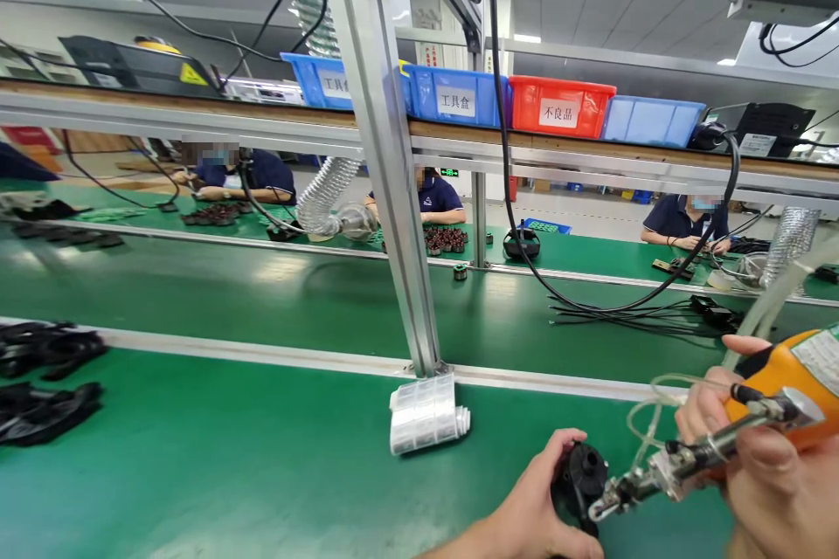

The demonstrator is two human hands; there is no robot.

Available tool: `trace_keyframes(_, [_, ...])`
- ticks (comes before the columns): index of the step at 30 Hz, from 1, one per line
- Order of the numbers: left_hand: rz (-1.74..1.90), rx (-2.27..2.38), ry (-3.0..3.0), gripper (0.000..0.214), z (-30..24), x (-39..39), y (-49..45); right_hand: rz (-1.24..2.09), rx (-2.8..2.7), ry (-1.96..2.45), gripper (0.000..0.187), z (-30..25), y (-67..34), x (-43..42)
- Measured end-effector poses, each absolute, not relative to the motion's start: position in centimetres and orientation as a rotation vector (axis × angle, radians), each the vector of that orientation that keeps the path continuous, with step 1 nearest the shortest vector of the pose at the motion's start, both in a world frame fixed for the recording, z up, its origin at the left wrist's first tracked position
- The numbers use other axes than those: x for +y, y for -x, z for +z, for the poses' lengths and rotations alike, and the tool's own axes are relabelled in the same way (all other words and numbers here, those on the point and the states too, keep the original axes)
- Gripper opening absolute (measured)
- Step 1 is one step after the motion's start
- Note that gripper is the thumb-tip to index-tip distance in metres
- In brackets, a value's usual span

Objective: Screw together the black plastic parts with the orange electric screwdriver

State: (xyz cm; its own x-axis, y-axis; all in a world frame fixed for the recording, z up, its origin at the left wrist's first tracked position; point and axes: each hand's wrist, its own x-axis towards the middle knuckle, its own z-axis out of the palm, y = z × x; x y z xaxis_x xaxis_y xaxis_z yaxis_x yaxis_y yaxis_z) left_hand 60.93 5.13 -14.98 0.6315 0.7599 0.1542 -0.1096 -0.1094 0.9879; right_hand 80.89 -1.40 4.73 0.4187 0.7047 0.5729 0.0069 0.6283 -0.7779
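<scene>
Hands grip a black part [580, 480] and orange driver [780, 393]; bins read 工具盒 [456, 100] and 不良品 [558, 112].

Factory assembly line: green conveyor [262, 297], probably.

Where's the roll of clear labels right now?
In the head view the roll of clear labels lies on the green mat at the foot of the slanted aluminium post, left of the left hand holding the black part.
</scene>
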Motion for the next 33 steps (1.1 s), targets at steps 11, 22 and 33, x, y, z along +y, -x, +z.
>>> trace_keyframes(11, [0.861, 0.550, -1.551, 0.117, -14.8, 5.6, -61.4, 0.570, -1.143, 0.746, 0.062, 3.1, -75.6, 1.9])
trace_keyframes(22, [0.857, 0.589, -1.557, 0.123, -14.4, 5.4, -61.3, 0.620, -1.164, 0.724, 0.056, 3.2, -75.5, 1.7])
trace_keyframes(33, [0.798, 0.471, -1.477, 0.112, -12.8, 4.4, -62.3, 0.499, -1.237, 0.866, 0.033, 3.0, -72.7, 3.0])
